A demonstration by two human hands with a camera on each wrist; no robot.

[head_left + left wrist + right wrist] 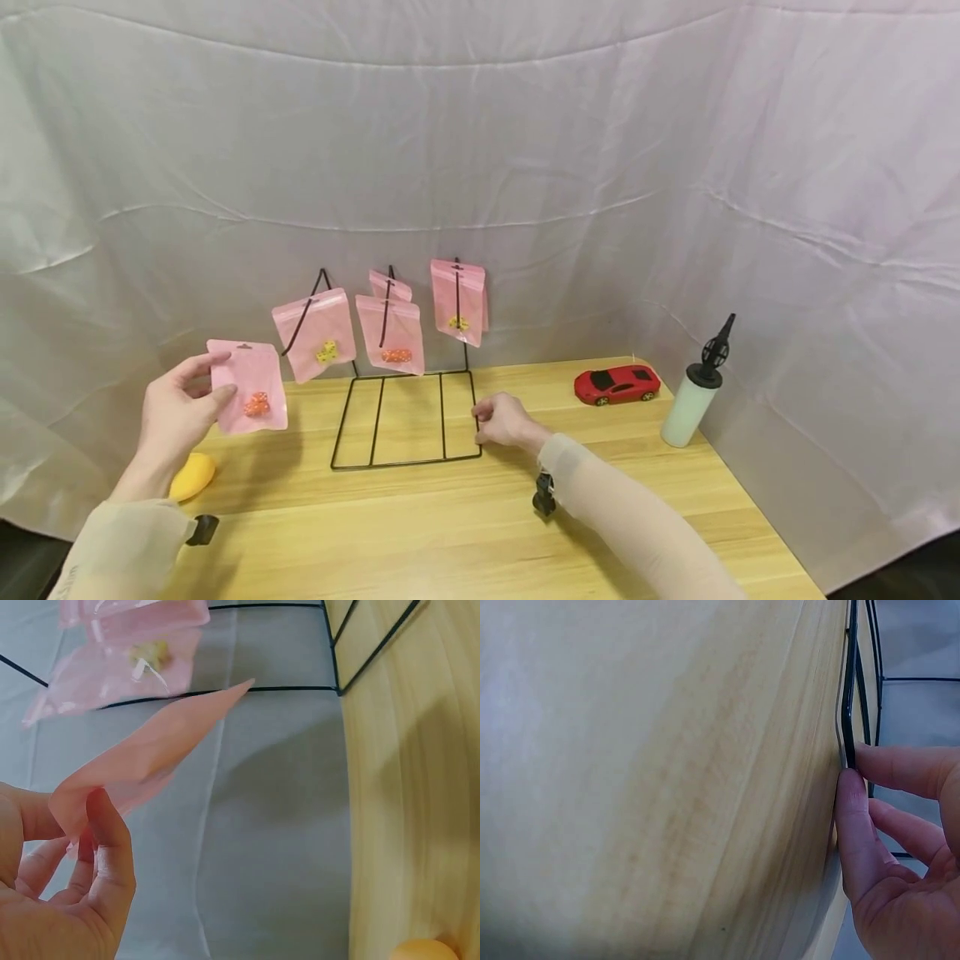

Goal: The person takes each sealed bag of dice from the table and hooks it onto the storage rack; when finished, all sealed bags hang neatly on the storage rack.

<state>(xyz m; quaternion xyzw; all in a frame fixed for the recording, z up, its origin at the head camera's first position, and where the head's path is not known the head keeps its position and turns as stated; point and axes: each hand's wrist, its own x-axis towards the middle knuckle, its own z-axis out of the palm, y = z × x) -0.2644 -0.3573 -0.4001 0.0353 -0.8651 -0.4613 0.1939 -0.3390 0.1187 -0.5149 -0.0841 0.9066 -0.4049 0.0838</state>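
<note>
My left hand (176, 408) pinches a pink pouch (251, 371) by its left edge, thumb in front; orange dotted pieces show through its window. In the left wrist view the same pouch (150, 754) is seen nearly edge-on. A black wire rack (408, 461) stands on the table, with pink pouches hanging on its prongs: a pouch with yellow pieces (315, 321) at left, a pouch with orange pieces (390, 325) in the middle, another pouch (459, 292) at right. My right hand (506, 419) pinches the rack's right base wire (848, 712) between thumb and finger.
On the wooden table (420, 533), a red toy car (617, 384) sits at the back right. Beside it stands a pale hand pump (688, 410) with a black nozzle. A yellow rounded object (192, 477) lies near my left wrist. Grey curtains (525, 150) hang behind and at the sides.
</note>
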